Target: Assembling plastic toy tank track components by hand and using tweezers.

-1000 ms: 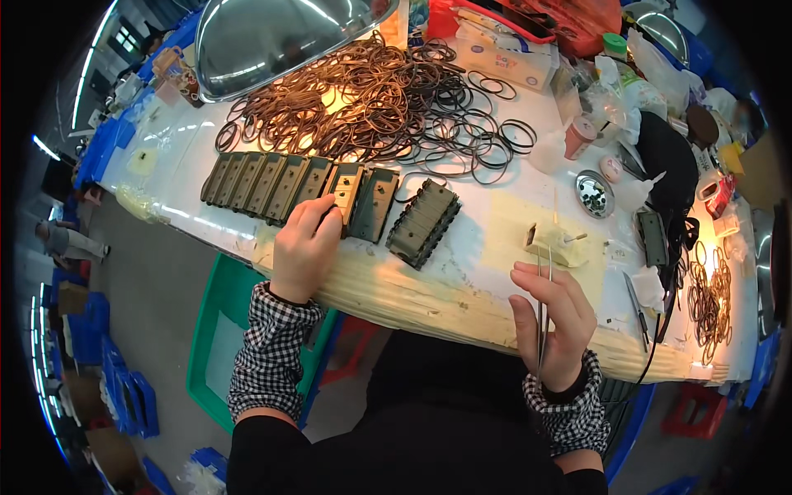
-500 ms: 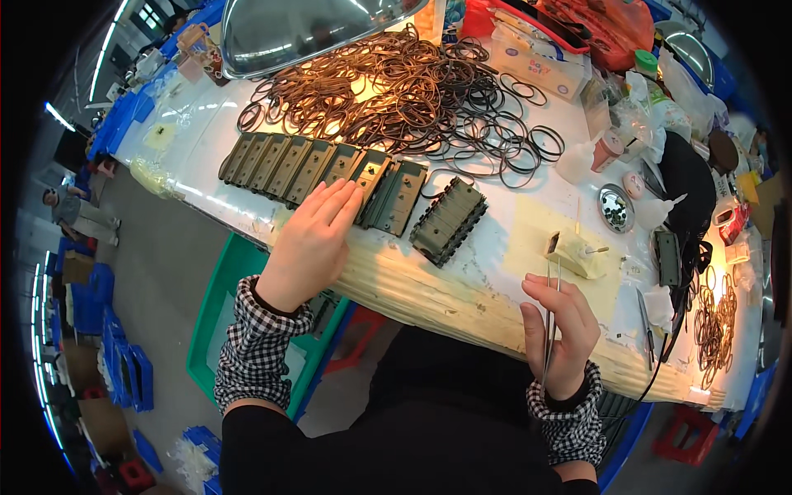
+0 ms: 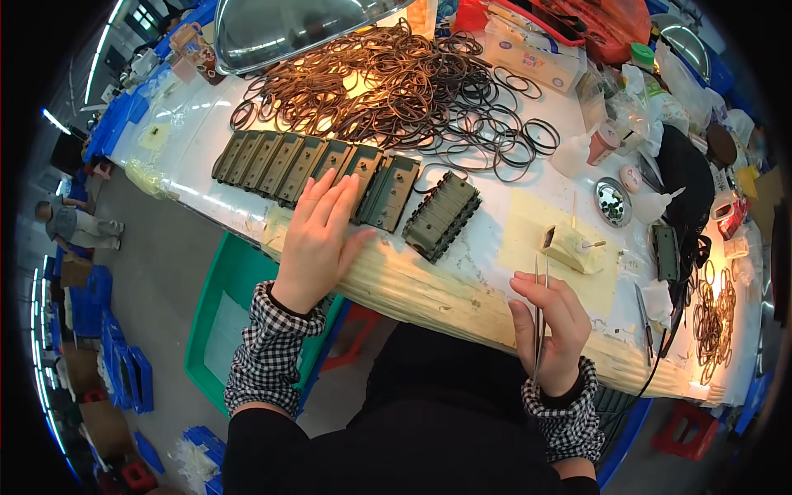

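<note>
My left hand (image 3: 313, 247) lies with its fingers stretched out over the near ends of a row of olive-green rectangular plastic housings (image 3: 271, 165). Its thumb is spread to the right and nothing shows in its grasp. At the row's right end is another green housing (image 3: 391, 194) with small holes. Apart from the row, a dark green ribbed housing (image 3: 443, 216) has toothed edges. Metal tweezers (image 3: 539, 318) rest between the thumb and fingers of my right hand (image 3: 563, 330), tips pointing away from me. Beyond them stands a cream-coloured block (image 3: 571, 247) with a thin stick in it.
A large tangle of dark rubber rings (image 3: 388, 91) covers the back of the table, under a metal lamp shade (image 3: 289, 33). A small metal dish (image 3: 613, 202) holds tiny dark parts. Below the table's padded edge (image 3: 396, 285) sits a green bin (image 3: 202, 346).
My left hand has turned more upright, and its fingers and thumb have spread. A dark part seen in the green bin before is out of sight. My right hand keeps the tweezers.
</note>
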The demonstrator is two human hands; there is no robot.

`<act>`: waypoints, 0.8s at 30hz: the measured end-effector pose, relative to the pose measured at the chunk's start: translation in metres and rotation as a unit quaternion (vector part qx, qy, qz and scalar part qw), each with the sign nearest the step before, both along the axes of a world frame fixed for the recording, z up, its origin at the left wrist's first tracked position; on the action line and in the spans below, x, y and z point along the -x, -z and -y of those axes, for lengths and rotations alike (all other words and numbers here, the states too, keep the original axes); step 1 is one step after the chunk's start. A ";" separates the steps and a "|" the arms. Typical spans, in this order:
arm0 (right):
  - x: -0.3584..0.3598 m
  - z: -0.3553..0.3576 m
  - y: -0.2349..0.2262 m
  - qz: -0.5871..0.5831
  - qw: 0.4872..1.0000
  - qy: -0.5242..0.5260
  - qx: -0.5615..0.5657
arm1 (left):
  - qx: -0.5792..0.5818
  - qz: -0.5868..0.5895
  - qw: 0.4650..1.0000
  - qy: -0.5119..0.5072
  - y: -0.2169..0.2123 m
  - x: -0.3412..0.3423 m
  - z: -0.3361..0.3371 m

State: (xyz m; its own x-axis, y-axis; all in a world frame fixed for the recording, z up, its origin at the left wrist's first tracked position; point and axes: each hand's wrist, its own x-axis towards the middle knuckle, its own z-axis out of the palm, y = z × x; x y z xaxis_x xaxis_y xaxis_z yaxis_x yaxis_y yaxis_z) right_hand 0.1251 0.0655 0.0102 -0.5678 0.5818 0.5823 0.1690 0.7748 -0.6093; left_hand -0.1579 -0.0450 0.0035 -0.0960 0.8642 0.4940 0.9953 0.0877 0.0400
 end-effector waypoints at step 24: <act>-0.054 -0.056 -0.072 0.130 0.989 -0.011 -0.066 | -0.095 0.880 0.400 0.238 -0.016 -0.086 -0.043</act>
State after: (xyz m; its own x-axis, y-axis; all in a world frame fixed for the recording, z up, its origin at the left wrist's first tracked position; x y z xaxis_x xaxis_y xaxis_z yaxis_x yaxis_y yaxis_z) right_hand 0.1793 0.1215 0.0817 -0.7205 0.4958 0.4849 0.2889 0.8502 -0.4400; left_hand -0.0718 -0.0023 0.0190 -0.2862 0.9545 0.0834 -0.6866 -0.2650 0.6770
